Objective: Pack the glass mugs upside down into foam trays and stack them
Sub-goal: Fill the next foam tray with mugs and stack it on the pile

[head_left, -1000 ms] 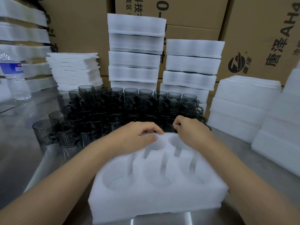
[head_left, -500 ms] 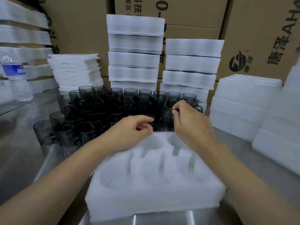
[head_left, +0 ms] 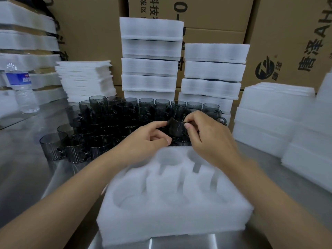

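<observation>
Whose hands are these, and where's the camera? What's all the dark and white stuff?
No machine here: these are a person's two bare hands. The one picture comes from a camera worn on their head, looking forward and down. The left hand and right hand together hold one dark glass mug near a white foam tray whose round holes look empty. Many more mugs stand behind on the shiny metal table. Further back are stacks of foam trays, cardboard boxes and, at the left, a water bottle.

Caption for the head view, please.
Left hand and right hand hold a smoky glass mug near an empty foam tray.
</observation>
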Available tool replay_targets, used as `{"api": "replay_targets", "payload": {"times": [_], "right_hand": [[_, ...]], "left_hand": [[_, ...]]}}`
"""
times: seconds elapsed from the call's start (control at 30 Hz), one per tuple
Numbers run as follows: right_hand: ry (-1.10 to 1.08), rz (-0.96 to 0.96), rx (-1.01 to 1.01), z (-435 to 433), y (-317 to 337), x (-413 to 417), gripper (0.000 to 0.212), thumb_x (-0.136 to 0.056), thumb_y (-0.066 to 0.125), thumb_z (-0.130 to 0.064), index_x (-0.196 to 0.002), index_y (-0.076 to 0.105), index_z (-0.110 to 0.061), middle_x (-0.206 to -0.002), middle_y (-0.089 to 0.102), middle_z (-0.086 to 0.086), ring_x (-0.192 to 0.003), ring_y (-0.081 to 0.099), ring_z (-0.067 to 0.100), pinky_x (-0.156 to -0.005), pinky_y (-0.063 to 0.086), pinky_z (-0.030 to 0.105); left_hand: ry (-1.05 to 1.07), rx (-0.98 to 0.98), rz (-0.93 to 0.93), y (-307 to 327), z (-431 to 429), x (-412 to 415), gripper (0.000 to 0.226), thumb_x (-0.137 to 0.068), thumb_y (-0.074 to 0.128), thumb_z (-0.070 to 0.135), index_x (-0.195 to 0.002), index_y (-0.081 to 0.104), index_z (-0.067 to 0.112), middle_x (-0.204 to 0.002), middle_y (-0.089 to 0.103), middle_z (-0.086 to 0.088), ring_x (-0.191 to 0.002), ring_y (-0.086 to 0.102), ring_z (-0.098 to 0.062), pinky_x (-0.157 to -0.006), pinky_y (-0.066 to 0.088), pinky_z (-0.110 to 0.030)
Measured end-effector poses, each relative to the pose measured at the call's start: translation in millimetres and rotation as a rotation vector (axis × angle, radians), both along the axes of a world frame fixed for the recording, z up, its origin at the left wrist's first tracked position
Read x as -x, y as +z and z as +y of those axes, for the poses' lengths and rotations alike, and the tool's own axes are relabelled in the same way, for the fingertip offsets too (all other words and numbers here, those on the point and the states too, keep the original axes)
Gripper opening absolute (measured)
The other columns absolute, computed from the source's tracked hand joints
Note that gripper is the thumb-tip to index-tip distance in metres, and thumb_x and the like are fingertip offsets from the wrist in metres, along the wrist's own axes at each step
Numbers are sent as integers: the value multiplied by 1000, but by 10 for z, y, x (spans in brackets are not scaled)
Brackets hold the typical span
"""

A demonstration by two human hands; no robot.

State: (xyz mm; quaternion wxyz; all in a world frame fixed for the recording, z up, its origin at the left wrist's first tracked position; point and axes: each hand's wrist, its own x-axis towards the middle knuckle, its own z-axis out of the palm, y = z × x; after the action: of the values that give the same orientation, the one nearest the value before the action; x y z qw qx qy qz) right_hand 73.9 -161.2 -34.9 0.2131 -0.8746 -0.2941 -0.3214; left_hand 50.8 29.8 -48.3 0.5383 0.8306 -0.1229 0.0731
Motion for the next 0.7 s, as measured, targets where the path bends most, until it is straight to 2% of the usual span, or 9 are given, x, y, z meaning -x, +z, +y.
{"api": "replay_targets", "payload": {"times": [0.07,0.13,0.2,0.27,0.37,0.47,0.63,0.7], "right_hand": [[36,-28,18,4,28,33,10,-97,47,-23,-102,56,-20,-85,50,-18,-75,47,3,-57,29,12],[65,-68,33,9,40,59,10,-96,50,-21,-102,58,-18,-91,57,-12,-78,48,4,-57,30,21],[89,-105,42,19,28,77,10,-95,53,-19,-101,60,-15,-94,61,-7,-81,54,9,-60,32,24],[107,-152,39,32,13,91,11,-94,54,-17,-98,63,-12,-91,62,-4,-80,57,13,-60,35,23],[140,-225,18,43,5,101,12,-91,55,-17,-95,65,-11,-85,62,-3,-75,58,14,-58,37,20],[177,-286,32,41,3,101,17,-89,55,-22,-93,67,-10,-80,62,-1,-71,59,17,-55,45,27],[182,-292,50,40,-20,79,14,-82,64,-20,-93,67,-12,-78,60,-2,-69,56,16,-51,47,31],[152,-227,17,36,-32,63,25,-79,69,-20,-103,63,-16,-81,58,-9,-71,49,5,-54,45,25]], "left_hand": [[-8,11,-3,8,-5,8,49,-87,66,15,-127,45,34,-96,72,14,-93,64,5,-81,46,-9],[-5,24,-25,21,-6,12,51,-85,68,14,-131,48,24,-100,70,10,-93,64,3,-87,47,-16],[-5,55,-43,30,-13,21,52,-85,67,18,-133,48,17,-103,69,8,-96,64,-1,-92,49,-24],[2,110,-40,28,-15,22,48,-87,63,25,-132,50,15,-101,68,8,-97,64,-3,-92,51,-30],[22,149,-51,15,-1,0,30,-92,55,32,-119,57,21,-99,68,7,-92,66,-3,-84,53,-30],[32,172,-68,-9,17,-35,14,-93,54,32,-105,59,28,-93,71,8,-90,67,-3,-79,53,-27],[16,181,-103,-47,40,-57,21,-90,61,28,-109,53,32,-89,70,12,-89,66,-1,-71,53,-20],[3,186,-113,-51,44,-64,26,-89,62,26,-111,51,35,-85,69,10,-88,66,-2,-72,53,-19]]}}
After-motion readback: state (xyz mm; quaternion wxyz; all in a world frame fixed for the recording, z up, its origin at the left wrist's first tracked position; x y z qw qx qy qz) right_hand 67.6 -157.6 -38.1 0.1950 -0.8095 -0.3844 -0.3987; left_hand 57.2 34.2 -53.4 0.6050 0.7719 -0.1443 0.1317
